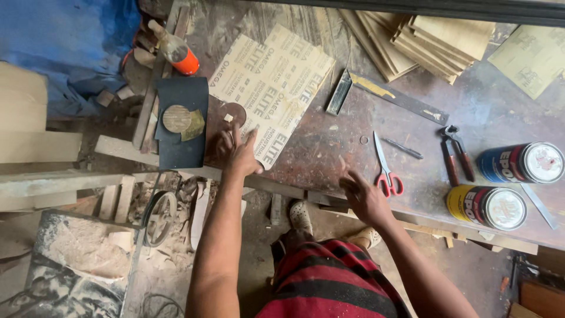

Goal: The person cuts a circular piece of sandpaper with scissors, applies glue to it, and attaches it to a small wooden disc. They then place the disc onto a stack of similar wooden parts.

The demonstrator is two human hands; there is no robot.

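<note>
Both hands reached onto the bench (329,159). Our right hand (362,197) lay spread and empty at the near edge, just left of the red-handled scissors (385,171). Our left hand (238,154), fingers splayed, pressed on the near corner of the sandpaper sheet (273,82). Just beyond it sat a small brown disc (235,112); farther left, a round wooden disc (176,118) lay on a dark sheet (182,121).
</note>
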